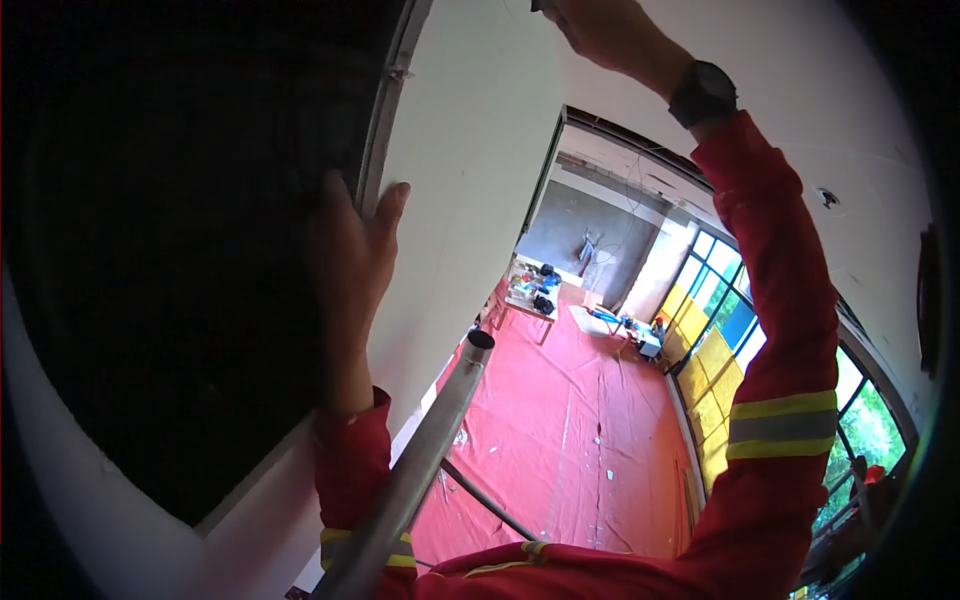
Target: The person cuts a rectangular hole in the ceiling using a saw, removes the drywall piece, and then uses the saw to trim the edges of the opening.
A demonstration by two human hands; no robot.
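Observation:
My left hand (362,260) rests at the edge of a dark opening, with its thumb apart from the fingers beside the metal frame (383,120) and against the white panel (470,150). Its fingers reach into shadow and are partly hidden. High at the top edge of the view is my right hand (610,35), closed round a small dark object (540,5) that is mostly cut off. A dark watch (706,93) sits on the right wrist. Both arms wear red sleeves with yellow and grey bands.
A metal pole (430,440) rises close in front of my body, by the left arm. Far below, red sheeting (560,430) covers the floor. Cluttered tables (535,305) stand at the far end. Windows (715,290) line the right side. Part of another person (870,500) shows at lower right.

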